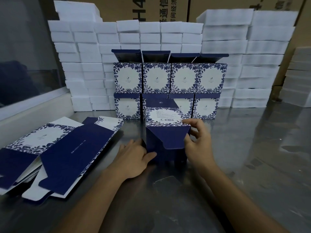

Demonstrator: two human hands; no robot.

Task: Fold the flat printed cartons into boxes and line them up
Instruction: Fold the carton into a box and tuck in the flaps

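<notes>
While the left hand (134, 157) lies flat with straight fingers against the near left wall of the half-formed carton (166, 137), the right hand (198, 142) pinches its upper right corner, thumb on the blue flap (168, 137) that hangs down toward the person. So the carton stands directly between both hands, its open end facing them, the right hand nearer the flap. Left of the left hand lies the stack of flat cartons (50, 148); beyond the fingertips, two stacked rows of finished boxes (168, 78), perhaps four each.
</notes>
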